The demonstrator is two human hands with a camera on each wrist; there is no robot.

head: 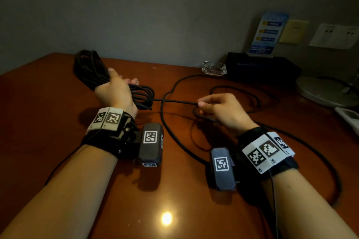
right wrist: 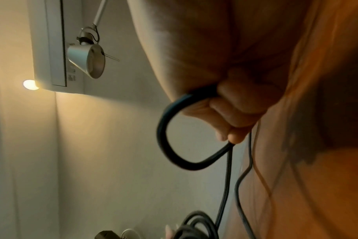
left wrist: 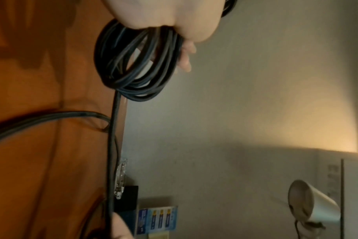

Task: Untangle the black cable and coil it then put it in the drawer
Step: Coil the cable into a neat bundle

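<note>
A long black cable (head: pixel 174 101) lies over the brown desk (head: pixel 58 103). My left hand (head: pixel 116 89) holds a bundle of coiled loops (head: pixel 91 72) of it above the desk's left side; the loops (left wrist: pixel 133 64) hang from the palm in the left wrist view, the fingers lying along them. A taut strand runs from the bundle to my right hand (head: pixel 215 106), which pinches the cable between thumb and fingers. In the right wrist view a small loop (right wrist: pixel 174 132) curls out of that hand. Loose cable (head: pixel 320 161) trails in wide curves on the desk to the right. No drawer shows.
A glass ashtray (head: pixel 213 68), a black box (head: pixel 260 68) with a blue card stand (head: pixel 268 33), and a round lamp base (head: pixel 326 91) stand along the back right by the wall. A white object (head: pixel 349 118) lies at the right edge. Wall sockets (head: pixel 334 36) are behind.
</note>
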